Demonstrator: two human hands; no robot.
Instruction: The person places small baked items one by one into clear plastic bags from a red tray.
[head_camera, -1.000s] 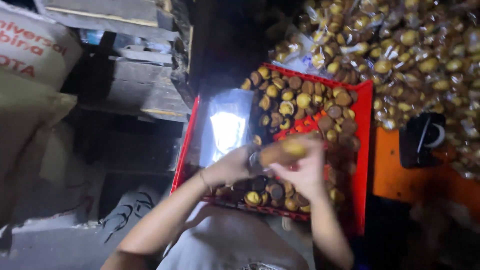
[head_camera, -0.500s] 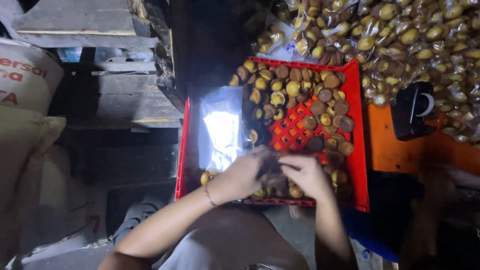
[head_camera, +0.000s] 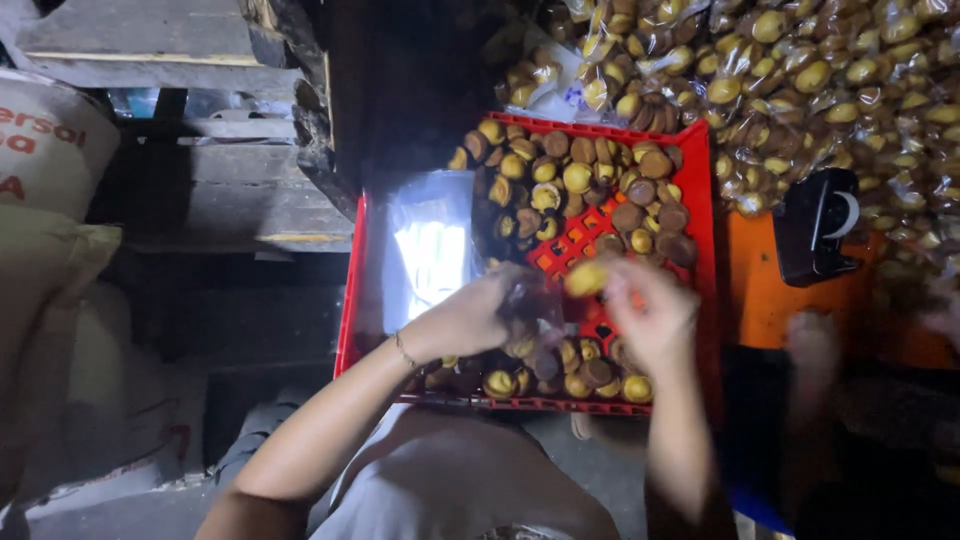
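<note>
A red plastic crate (head_camera: 352, 330) lies in front of me, holding several small round brown and yellow cakes (head_camera: 575, 180). My left hand (head_camera: 468, 318) holds a small clear plastic bag (head_camera: 535, 300) with a few cakes in it over the crate's near part. Just to the right, my right hand (head_camera: 655, 315) pinches one yellow cake (head_camera: 586, 277) at the bag's mouth. A stack of clear plastic bags (head_camera: 428, 245) lies in the crate's left part.
A heap of bagged cakes (head_camera: 800, 80) fills the upper right. A black device (head_camera: 818, 238) sits on an orange surface (head_camera: 760, 300) right of the crate. Wooden pallets (head_camera: 200, 130) and white sacks (head_camera: 50, 150) stand on the left. Another person's blurred hand (head_camera: 812, 345) is at the right.
My hands dipped to the crate's near edge, then rose again. The right hand now holds a fresh yellow cake by the bag in my left hand.
</note>
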